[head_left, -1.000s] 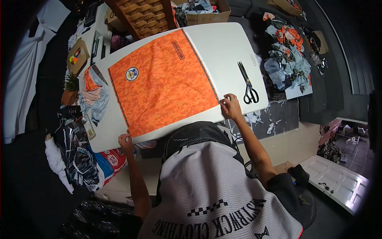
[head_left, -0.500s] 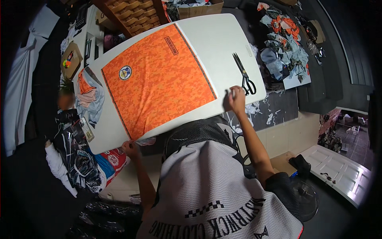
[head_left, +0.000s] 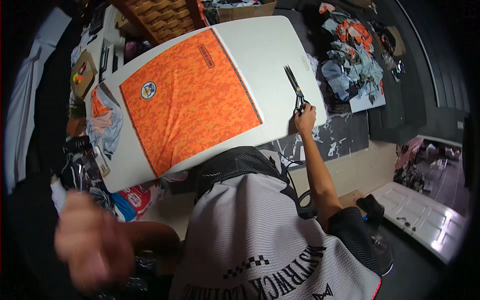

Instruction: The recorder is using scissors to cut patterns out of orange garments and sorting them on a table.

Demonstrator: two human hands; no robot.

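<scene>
An orange camouflage-patterned fabric panel (head_left: 187,107) lies across the white table (head_left: 260,47), with dark trim along two sides, a round emblem and a small rectangular print. Creases run through its lower left part. My right hand (head_left: 305,119) is closed round the handles of a pair of black scissors (head_left: 294,85), right of the panel. Their blades point away from me. Close to the camera at the lower left, my left hand (head_left: 95,242) is raised off the table. Motion smears its fingers, so what they do is unclear.
Grey and orange fabric scraps (head_left: 105,122) hang over the table's left edge. Beyond the right side sits a heap of scraps (head_left: 352,60). A woven-back chair (head_left: 167,20) and a cardboard box (head_left: 245,11) stand at the far side. White clippings (head_left: 334,146) litter the floor.
My left hand has let go of the panel's near corner and swung up and back toward the camera. My right hand has moved onto the scissors' handles and taken hold of them.
</scene>
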